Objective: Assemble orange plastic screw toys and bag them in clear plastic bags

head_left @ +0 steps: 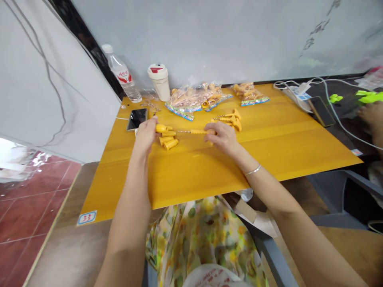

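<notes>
Currently, the work at hand is on small yellow plastic parts at the near middle of the wooden table [209,167]. The right hand [224,138] is narrowly closed, its fingers pinching the end of a yellow rod [199,131] with a thin metal tip that points left. The left hand [145,136] is curled at the rod's far side, just beside a yellow plastic sleeve [161,128], though its palm hides whether it grips that piece. Two more tapered sleeves [167,141] lie just below. A cluster of yellow T-shaped pieces [230,119] sits beyond the right hand, near clear plastic bags [194,101] of similar parts. The right fingers cover the rod's end, so how it meets anything there is hard to make out.
</notes>
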Demonstrator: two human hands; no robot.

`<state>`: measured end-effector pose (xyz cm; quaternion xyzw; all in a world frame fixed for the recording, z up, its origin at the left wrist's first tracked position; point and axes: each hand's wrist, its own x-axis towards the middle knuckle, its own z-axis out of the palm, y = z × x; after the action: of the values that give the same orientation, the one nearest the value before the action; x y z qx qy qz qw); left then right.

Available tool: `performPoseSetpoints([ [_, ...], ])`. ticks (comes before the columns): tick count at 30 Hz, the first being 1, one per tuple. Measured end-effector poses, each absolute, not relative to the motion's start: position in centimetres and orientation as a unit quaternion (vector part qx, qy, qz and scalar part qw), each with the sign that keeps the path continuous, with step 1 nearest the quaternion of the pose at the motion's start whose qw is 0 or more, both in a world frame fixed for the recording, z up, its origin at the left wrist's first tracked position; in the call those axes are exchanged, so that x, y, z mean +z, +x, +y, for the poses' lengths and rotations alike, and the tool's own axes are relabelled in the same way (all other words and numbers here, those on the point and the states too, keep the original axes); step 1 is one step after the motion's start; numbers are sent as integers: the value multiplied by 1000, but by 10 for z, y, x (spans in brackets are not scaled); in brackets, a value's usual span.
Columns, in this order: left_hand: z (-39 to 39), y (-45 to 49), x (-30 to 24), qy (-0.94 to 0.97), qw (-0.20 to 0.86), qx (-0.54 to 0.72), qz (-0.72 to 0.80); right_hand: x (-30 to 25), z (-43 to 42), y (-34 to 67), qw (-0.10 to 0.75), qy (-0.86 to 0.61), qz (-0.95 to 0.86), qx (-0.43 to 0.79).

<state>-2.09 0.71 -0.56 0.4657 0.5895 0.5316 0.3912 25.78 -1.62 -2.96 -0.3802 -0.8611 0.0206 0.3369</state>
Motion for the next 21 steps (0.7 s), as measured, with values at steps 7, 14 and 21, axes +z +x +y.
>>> performPoseSetpoints([
  [7,-13,-11,-23,691,259,464,491,-56,-48,317,314,-446,-838,6],
  [14,-58,-8,-54,830,74,243,497,-67,-66,334,216,-488,-846,-15],
  [21,-63,-12,-60,811,15,240,533,-66,-65,338,226,-501,-835,-18],
])
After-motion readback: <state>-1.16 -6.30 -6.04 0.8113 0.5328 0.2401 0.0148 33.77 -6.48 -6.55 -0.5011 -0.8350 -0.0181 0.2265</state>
